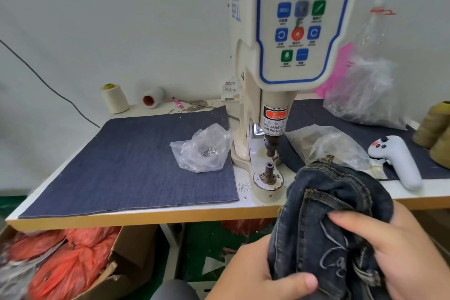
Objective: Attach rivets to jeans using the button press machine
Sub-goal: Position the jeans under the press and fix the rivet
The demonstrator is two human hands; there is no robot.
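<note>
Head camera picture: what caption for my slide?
Both hands, left hand and right hand, hold dark jeans before the button press machine.

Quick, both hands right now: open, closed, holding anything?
Left hand: closed, gripping the jeans from the left, thumb on the denim.
Right hand: closed, fingers curled over the jeans.

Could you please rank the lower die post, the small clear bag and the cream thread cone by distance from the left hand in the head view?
From the left hand:
1. Lower die post, straight ahead on the press base.
2. Small clear bag, ahead-left on the denim mat.
3. Cream thread cone, far left by the wall.
</note>
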